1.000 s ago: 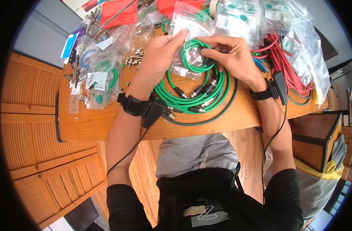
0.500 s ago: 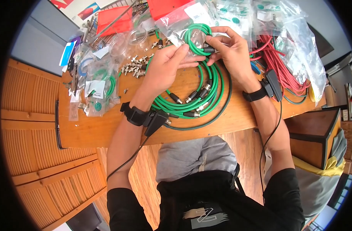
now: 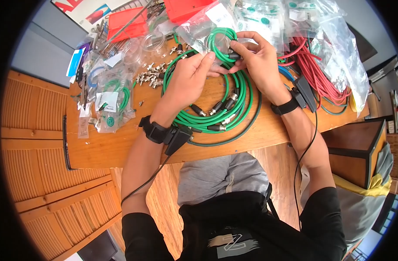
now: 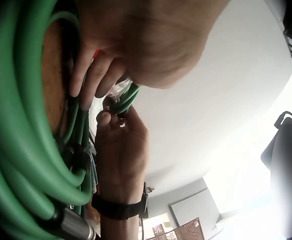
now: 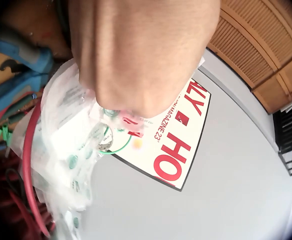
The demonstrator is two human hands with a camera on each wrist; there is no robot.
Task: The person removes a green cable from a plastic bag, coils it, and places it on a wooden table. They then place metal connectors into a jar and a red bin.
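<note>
A small coil of green cable with a black-sleeved connector hangs from my right hand, its thumb and fingers pinching the coil's right side. Overlapping that coil is a clear plastic bag with a white label. My left hand pinches the bag's lower corner between thumb and forefinger, the other fingers stretched toward the right hand. Beneath both hands lies a larger coil of green cables with black and metal connectors. In the left wrist view, these thick green loops stand close beside my left hand.
Loose metal connectors lie left of the big coil. Bagged green cable sits farther left. Red cables and plastic bags are at the right, red plastic cases at the back. Blue-handled pliers show in the right wrist view.
The bag has tipped over to the left, and my left hand has shifted to its lower corner. The small coil has risen slightly, staying in my right hand.
</note>
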